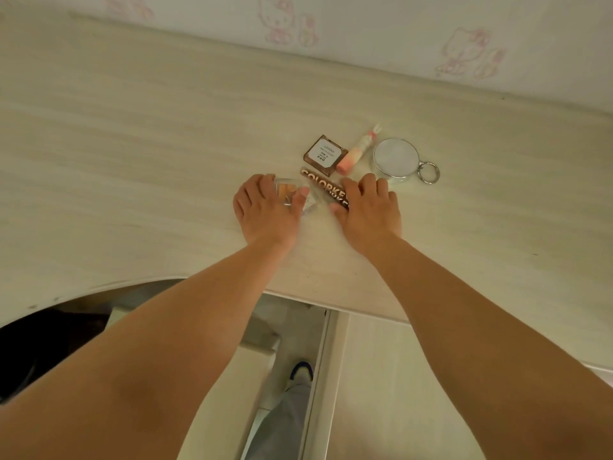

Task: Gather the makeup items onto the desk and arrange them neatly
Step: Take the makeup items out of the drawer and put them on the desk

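— Five makeup items sit together on the pale desk (132, 161), a little toward three o'clock of its middle.

— And the hands?

— Her left hand (265, 207) pinches a clear compact (292, 190), fingers and thumb curled round it. Her right hand (368, 207) grips the long COLORKEY palette (323, 184), fingers curled over its edge.

— Behind them?

— At twelve o'clock lies a square brown compact (325, 155); at its three o'clock a pink lip tube (358, 151), then a round mirror (396, 159) with a key ring.
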`<action>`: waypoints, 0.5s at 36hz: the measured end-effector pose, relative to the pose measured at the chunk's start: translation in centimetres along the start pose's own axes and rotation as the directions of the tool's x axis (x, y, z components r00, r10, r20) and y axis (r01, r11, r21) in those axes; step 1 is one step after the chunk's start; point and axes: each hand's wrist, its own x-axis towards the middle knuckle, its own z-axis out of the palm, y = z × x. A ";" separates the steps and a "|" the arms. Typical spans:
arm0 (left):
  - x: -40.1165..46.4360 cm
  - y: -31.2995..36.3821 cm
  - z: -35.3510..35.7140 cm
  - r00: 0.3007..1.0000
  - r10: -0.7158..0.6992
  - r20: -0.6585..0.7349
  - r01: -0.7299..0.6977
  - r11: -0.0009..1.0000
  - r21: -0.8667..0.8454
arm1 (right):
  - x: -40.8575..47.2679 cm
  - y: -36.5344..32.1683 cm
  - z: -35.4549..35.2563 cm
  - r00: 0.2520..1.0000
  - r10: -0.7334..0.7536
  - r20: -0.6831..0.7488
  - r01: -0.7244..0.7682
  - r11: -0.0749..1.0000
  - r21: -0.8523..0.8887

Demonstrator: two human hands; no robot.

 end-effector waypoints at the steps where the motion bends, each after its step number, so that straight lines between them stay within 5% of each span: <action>1: -0.1 0.3 0.2 1.000 -0.019 0.006 0.019 1.000 -0.019 | 0.1 -0.1 0.0 1.000 0.010 0.001 -0.010 1.000 -0.016; 18: 0.0 2.2 -0.7 0.964 -0.208 0.166 0.235 0.959 -0.160 | -0.5 0.5 -0.5 0.993 0.119 0.018 -0.117 0.989 -0.089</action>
